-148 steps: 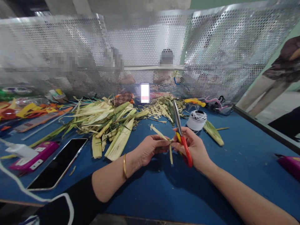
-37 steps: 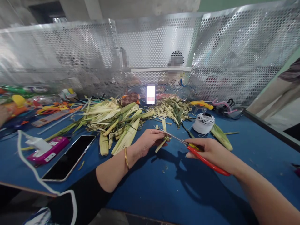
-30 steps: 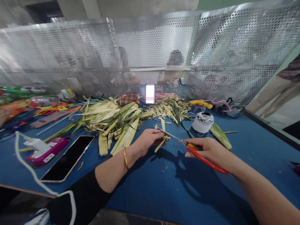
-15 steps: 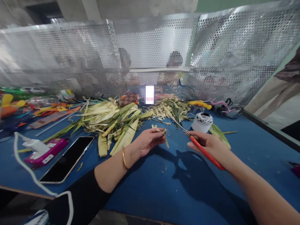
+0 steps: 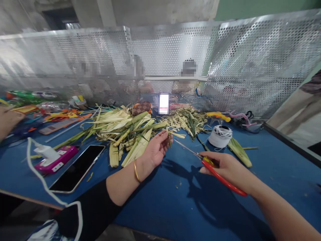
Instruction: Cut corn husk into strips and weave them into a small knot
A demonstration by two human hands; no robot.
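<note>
My left hand (image 5: 155, 150) hovers over the blue table (image 5: 175, 207), palm up and fingers stretched toward the near edge of a pile of green and pale leaf strips (image 5: 125, 129). A thin strip lies against its fingertips. A gold bangle circles that wrist. My right hand (image 5: 225, 165) is closed on red-handled scissors (image 5: 222, 178). Their blades point left, just right of my left hand's fingertips and low over the table.
A heap of trimmed leaf scraps (image 5: 188, 120) lies at the back, with a white thread spool (image 5: 220, 136) to its right. A dark phone (image 5: 77, 167) and a pink box with a white charger (image 5: 54, 157) sit at left. Another person's hand (image 5: 7, 118) shows at far left. A perforated metal screen (image 5: 238, 67) closes the back.
My left hand has opened and moved up toward the leaf pile; the small cut piece it pinched is no longer seen in it. The scissors have dropped lower, blades still pointing left.
</note>
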